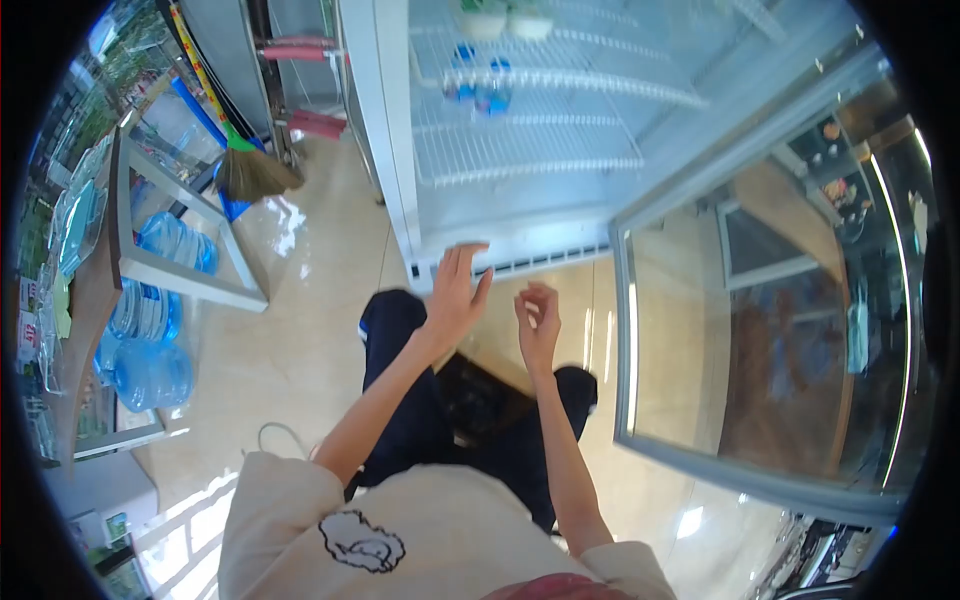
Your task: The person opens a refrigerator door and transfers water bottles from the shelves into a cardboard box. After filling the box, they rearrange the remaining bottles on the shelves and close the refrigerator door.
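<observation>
A display fridge [430, 225] stands in front of me with its glass door [625, 350] swung out to the right. My left hand [455, 300] hovers by the fridge's lower front edge, fingers stretched forward and thumb apart, holding nothing that I can see. Beside it, a little to the right, my right hand [538, 318] is raised with its fingers loosely curled and a gap between thumb and fingers; nothing shows in it. White wire shelves [530, 170] fill the fridge. On them are small blue-capped bottles [480, 90] and pale green-white containers [505, 20].
On the left, large blue water bottles [150, 375] sit under a table [125, 265]. A broom [250, 170] and a folded ladder [315, 125] lean further back. A dark object [480, 395] lies on the tiled floor between my legs.
</observation>
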Motion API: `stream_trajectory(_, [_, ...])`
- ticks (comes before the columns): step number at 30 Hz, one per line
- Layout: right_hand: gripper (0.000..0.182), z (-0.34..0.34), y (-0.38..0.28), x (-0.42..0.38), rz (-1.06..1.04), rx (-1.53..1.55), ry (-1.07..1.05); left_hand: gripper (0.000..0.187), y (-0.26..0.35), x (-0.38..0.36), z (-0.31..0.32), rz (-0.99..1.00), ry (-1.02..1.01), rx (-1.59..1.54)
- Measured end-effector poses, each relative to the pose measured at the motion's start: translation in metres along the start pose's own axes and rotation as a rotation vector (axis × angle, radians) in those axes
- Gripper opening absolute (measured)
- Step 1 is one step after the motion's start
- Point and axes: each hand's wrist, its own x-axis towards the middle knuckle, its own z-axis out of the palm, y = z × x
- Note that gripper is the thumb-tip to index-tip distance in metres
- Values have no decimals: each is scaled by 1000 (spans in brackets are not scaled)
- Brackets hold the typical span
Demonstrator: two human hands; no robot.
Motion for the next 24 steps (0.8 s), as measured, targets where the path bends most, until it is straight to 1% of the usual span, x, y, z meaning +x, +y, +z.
stream_trajectory(2, [24, -30, 42, -78, 164, -61, -86, 34, -7, -96, 6, -231, -105, -162])
stream_trajectory(3, [21, -43, 56, -113, 283, -71, -109, 35, -11, -130, 6, -310, -150, -218])
stream_trajectory(5, [21, -69, 105, -179, 236, -130, -143, 38, -8, -199, -4, -494, -243, -324])
stream_trajectory(6, [22, -74, 97, -203, 207, -159, -159, 39, -5, -218, -11, -345, -328, -97])
stream_trajectory(7, [25, -75, 96, -211, 13, -364, -141, 39, -7, -234, -16, -185, -418, 122])
stream_trajectory(8, [30, -64, 70, -210, 10, -427, -145, 40, -7, -243, -19, -10, -497, 333])
stream_trajectory(9, [28, -54, 54, -209, -53, -528, -122, 41, -5, -244, -18, -16, -524, 291])
stream_trajectory(10, [34, -48, 71, -215, 61, -345, -123, 42, -6, -248, -20, -86, -486, 292])
stream_trajectory(12, [48, -40, 76, -225, 66, -546, -78, 47, -16, -239, -19, -207, -378, 302])
stream_trajectory(15, [69, -46, 82, -227, 67, -711, 106, 70, -28, -228, -21, -221, -208, 424])
stream_trajectory(18, [79, -59, 93, -214, 212, -972, 155, 87, -80, -243, -4, -212, -338, 660])
stream_trajectory(21, [91, -72, 120, -190, 569, -1023, -86, 71, -110, -247, 18, -612, -566, 548])
stream_trajectory(24, [85, -98, 148, -180, 795, -921, -225, 50, -124, -243, 28, -718, -706, 506])
